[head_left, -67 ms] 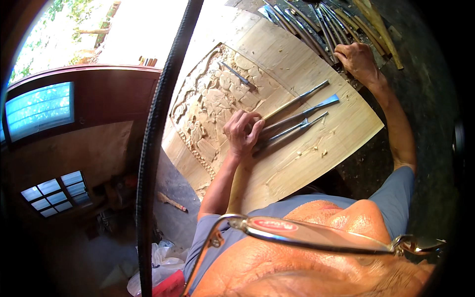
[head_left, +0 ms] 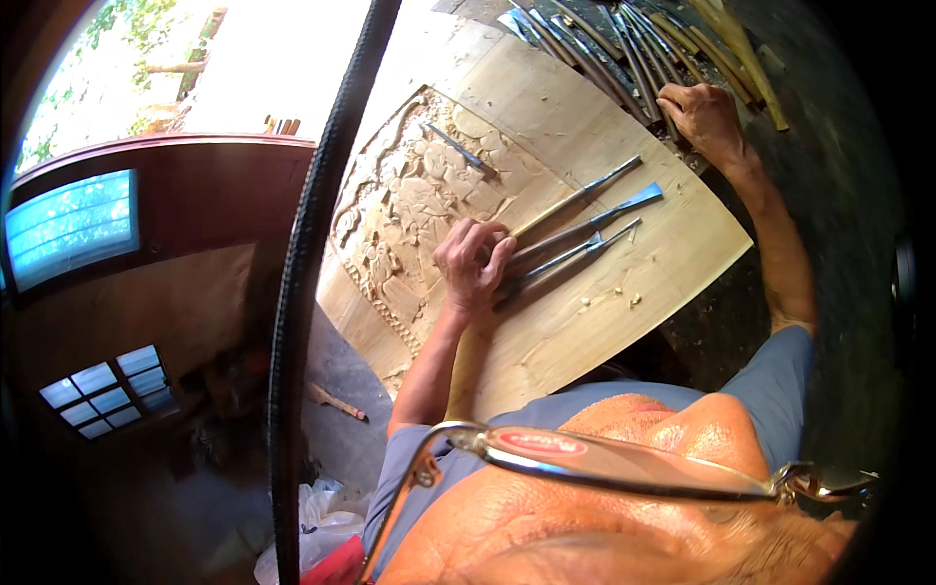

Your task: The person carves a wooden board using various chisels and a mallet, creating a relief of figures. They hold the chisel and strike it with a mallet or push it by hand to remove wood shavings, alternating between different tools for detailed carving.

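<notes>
Before you, set at a slant across the view, lies the wooden panel (head_left: pixel 575 341), its carved relief (head_left: pixel 414 200) occupying the left portion and plain board the remainder. Your left hand (head_left: pixel 473 261) is over the panel, at the relief's lower right edge. Its fingers are curled at the near ends of several chisels (head_left: pixel 585 214) lying side by side — whether they grip or merely rest cannot be determined. These tools point up and to the right, one showing a broad, flared blade.

Your right hand (head_left: pixel 704 117) is beyond the panel's far right edge, at the near end of a row of tools (head_left: pixel 634 68). Its fingers are bent, touching or just beside a handle; a firm hold cannot be confirmed. A lone chisel (head_left: pixel 458 151) lies on the relief, clear of both hands. Wood chips (head_left: pixel 635 299) are scattered on the plain board. Left of the panel, on a grey surface (head_left: pixel 341 361), you have a wooden-handled tool (head_left: pixel 336 402) — partly behind a dark strap (head_left: pixel 331 175).
</notes>
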`<state>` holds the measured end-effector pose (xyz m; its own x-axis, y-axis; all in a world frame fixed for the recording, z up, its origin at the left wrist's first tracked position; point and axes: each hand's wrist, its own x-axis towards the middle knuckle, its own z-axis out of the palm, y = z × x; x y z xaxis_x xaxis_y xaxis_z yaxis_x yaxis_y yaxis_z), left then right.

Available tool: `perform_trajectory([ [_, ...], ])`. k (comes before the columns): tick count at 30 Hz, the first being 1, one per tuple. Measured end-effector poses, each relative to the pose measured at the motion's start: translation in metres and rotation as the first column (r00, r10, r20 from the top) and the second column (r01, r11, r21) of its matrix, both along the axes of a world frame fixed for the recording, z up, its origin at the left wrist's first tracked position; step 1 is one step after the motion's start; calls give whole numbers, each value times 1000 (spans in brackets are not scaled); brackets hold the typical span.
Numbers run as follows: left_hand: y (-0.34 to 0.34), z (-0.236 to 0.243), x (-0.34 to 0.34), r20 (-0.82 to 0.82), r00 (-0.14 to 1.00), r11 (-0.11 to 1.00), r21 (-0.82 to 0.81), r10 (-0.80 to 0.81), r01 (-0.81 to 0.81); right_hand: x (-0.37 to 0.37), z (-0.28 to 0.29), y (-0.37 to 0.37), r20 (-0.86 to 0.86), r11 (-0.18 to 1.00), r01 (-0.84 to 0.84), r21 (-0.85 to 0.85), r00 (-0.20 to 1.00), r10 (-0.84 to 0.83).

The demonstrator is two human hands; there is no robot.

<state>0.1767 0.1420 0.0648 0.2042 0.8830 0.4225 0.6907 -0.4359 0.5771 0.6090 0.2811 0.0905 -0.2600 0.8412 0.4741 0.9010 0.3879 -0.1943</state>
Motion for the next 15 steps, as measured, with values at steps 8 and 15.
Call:
perform_trajectory([
  [8, 0, 0, 3, 42, 999, 1000, -1, 15, -15, 52, -21, 1, -3, 917, 380, 122, 924, -383],
  [15, -1, 1, 1, 5, 1000, 1000, -2, 7, -7, 94, -43, 17, 61, 817, 564, 121, 817, -573],
])
